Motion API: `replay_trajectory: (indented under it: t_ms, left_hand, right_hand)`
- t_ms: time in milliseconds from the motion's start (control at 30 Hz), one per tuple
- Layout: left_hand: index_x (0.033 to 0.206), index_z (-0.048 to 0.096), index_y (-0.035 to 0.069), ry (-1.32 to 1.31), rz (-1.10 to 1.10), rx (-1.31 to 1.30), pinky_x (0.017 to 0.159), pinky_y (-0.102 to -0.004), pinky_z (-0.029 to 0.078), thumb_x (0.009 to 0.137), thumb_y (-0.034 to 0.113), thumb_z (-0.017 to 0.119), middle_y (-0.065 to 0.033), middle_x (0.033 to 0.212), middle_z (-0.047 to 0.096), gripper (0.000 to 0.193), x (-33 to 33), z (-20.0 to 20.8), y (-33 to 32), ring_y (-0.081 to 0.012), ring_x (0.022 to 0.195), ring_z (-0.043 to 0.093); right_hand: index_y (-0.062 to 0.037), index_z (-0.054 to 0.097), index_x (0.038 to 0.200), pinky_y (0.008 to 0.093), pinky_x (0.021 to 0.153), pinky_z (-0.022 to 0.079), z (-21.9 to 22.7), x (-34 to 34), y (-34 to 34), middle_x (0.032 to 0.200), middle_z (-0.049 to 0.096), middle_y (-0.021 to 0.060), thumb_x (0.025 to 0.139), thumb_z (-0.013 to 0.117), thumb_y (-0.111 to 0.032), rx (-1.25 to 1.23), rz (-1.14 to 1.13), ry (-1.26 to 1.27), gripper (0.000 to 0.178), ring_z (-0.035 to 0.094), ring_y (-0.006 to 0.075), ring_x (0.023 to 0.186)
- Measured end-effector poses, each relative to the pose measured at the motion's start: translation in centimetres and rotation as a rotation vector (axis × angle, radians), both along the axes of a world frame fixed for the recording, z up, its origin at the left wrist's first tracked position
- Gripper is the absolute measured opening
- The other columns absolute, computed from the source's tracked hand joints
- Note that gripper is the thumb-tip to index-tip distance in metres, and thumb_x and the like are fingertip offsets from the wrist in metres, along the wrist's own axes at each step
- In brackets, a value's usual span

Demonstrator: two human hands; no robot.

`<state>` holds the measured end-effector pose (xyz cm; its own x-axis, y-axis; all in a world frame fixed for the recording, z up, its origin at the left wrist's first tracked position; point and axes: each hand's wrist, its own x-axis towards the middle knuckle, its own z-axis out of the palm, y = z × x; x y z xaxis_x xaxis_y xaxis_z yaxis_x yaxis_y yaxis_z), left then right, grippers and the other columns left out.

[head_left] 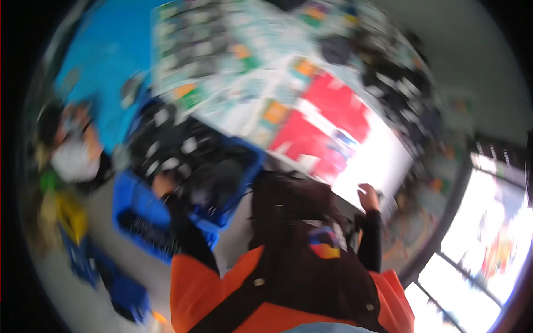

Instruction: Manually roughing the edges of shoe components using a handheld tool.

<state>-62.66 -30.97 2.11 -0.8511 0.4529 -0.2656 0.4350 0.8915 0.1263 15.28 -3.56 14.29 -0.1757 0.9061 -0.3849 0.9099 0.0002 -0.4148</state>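
Note:
My left hand (pixel 165 184) reaches into a blue crate (pixel 256 161) on my left. It is among black bundled items (pixel 214 180) with small white tags, and blur hides whether its fingers grip one. My right hand (pixel 368 197) is at the near edge of a red and white flat panel (pixel 327 122), its smeared fingers seeming apart with nothing visible in them. The panel lies on a table covered with printed sheets (pixel 236 111).
Black tagged items (pixel 397 91) are heaped at the far right, and grey-black ones (pixel 194 39) stand in rows at the back. Another person (pixel 78 150) works at the left beside a blue surface (pixel 105 50). A second blue crate (pixel 139 205) sits below the first.

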Motion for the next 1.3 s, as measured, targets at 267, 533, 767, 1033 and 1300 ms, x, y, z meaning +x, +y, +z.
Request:
replay_trajectory:
  t_ms: [267, 533, 767, 1033, 1300]
  left_hand:
    - [0.120, 0.067, -0.006, -0.549, -0.376, 0.549, 0.090, -0.0400, 0.051, 0.099, 0.028, 0.069, -0.0163, 0.109, 0.073, 0.040, 15.8, 12.6, 18.4, -0.0246, 0.099, 0.068]
    - [0.111, 0.066, -0.003, -0.726, -0.963, 0.620, 0.075, -0.0483, 0.056, 0.094, 0.027, 0.073, -0.0257, 0.095, 0.072, 0.035, 54.6, 17.8, 33.7, -0.0442, 0.091, 0.071]
    - [0.106, 0.058, -0.003, -0.271, -1.104, 0.319, 0.069, -0.0526, 0.055, 0.098, 0.023, 0.066, -0.0251, 0.082, 0.070, 0.029, 67.8, 17.8, 32.3, -0.0447, 0.081, 0.070]
    - [0.101, 0.064, -0.001, -0.241, -1.223, -0.078, 0.074, -0.0535, 0.056, 0.095, 0.026, 0.069, -0.0236, 0.086, 0.073, 0.029, 71.4, 11.5, 30.5, -0.0439, 0.087, 0.072]
    - [0.105, 0.056, -0.007, -0.366, -1.047, -0.084, 0.077, -0.0508, 0.057, 0.101, 0.030, 0.062, -0.0247, 0.084, 0.072, 0.038, 65.2, 1.2, 31.3, -0.0381, 0.068, 0.073]
  right_hand:
    - [0.0014, 0.067, 0.120, 0.0396, 0.093, 0.055, -0.8, 3.2, -3.8, 0.116, 0.072, 0.0185, 0.092, 0.072, -0.028, -0.204, -0.498, 0.300, 0.040, 0.069, 0.0299, 0.111]
    - [0.0039, 0.052, 0.142, 0.0363, 0.106, 0.048, 7.5, -3.8, 4.5, 0.130, 0.064, 0.0144, 0.098, 0.068, -0.010, -0.361, -0.457, 1.465, 0.049, 0.060, 0.0202, 0.120]
    - [0.0041, 0.066, 0.114, 0.0432, 0.083, 0.056, 0.5, 3.3, 2.8, 0.100, 0.072, 0.0279, 0.084, 0.076, -0.006, 0.188, -0.698, 0.717, 0.032, 0.072, 0.0418, 0.096]
    - [0.0077, 0.051, 0.124, 0.0539, 0.072, 0.056, -4.4, 7.1, -1.3, 0.079, 0.070, 0.0300, 0.101, 0.060, -0.030, -0.092, -0.491, 0.188, 0.045, 0.070, 0.0490, 0.081]
    - [0.0003, 0.049, 0.133, 0.0470, 0.087, 0.055, -6.8, 18.5, -6.7, 0.118, 0.058, 0.0178, 0.086, 0.074, -0.016, 0.153, -0.434, -0.217, 0.056, 0.057, 0.0364, 0.114]
